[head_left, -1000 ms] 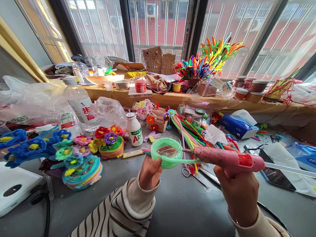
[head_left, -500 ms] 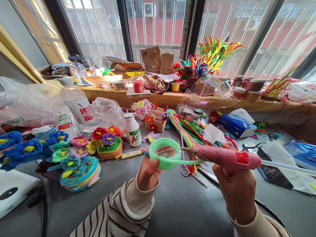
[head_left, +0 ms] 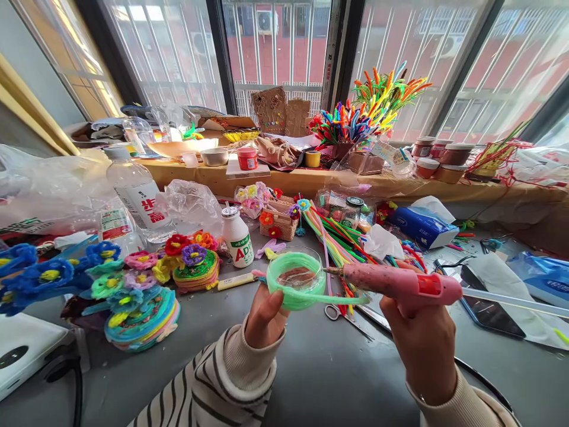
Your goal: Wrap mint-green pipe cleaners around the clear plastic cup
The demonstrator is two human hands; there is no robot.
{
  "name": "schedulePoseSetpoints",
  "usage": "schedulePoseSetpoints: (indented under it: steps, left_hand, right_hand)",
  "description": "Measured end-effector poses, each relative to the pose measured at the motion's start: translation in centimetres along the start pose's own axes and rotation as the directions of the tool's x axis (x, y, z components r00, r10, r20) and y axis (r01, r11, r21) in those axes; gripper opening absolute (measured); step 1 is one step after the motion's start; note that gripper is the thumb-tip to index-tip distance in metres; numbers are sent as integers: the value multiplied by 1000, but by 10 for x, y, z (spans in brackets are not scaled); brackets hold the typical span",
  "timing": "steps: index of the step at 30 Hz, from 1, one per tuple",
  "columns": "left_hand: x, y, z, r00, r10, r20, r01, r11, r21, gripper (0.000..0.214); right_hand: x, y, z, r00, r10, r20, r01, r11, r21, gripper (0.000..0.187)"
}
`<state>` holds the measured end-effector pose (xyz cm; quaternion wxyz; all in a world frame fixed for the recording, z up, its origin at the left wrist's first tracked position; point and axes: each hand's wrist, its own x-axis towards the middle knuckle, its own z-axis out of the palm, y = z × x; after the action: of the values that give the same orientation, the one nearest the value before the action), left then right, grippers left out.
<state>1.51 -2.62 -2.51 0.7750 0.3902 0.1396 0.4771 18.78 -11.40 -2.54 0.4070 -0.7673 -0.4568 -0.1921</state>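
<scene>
1. Bowl (head_left: 297, 277), small, round and see-through, wound outside with a fuzzy mint-green strip (head_left: 340, 300): it is just below the middle of the frame, held up off the grey table (head_left: 311, 379). One end of the strip juts loose toward the right.
2. Handling, as a judgement: light overall; the clear wall is probably hard and slick, perhaps brittle, though glass or plastic cannot be told. The wrap looks soft and should squash and add friction, so the wound side is the better hold, clear of the bare rim.
3. Left hand (head_left: 267, 311), lower centre, grips the bowl from its left: thumb on the green wrap, other fingers mostly hidden behind.
4. Right hand (head_left: 422, 347), lower right, has its fingers wrapped round the handle of a pink plastic glue gun (head_left: 391, 284), a translucent glue stick (head_left: 511, 301) protruding from its rear. The nozzle points at the bowl's right rim; whether they touch cannot be told.
5. White bottle with a white cap (head_left: 235, 233), left of centre: "AD" in red; the green band's characters are too small to read.
6. Clear plastic bottle with a white label (head_left: 140, 201), left: large red characters, not surely legible.
7. Blue tissue pack (head_left: 418, 226), right: white lettering, too blurred to read.
</scene>
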Motion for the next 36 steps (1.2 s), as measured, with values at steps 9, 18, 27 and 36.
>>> schedulePoseSetpoints:
  steps: [9, 18, 27, 36]
  left_hand:
    - [0, 2, -3, 997, -65, 44, 66, 997, -26, 39]
    - [7, 17, -11, 975, -168, 143, 199, 950, -240, 44]
    - [15, 43, -17, 999, -35, 41, 44, 969, -245, 42]
    - [15, 36, -18, 997, -58, 57, 67, 983, -173, 45]
  right_hand:
    - [3, 7, 5, 999, -18, -45, 19, 1000, 24, 39]
    - [17, 12, 5, 967, 233, 104, -239, 970, 52, 37]
    - [18, 16, 16, 927, 41, 372, -39, 999, -11, 30]
    - [12, 22, 25, 818, -187, 544, 164, 982, 91, 27]
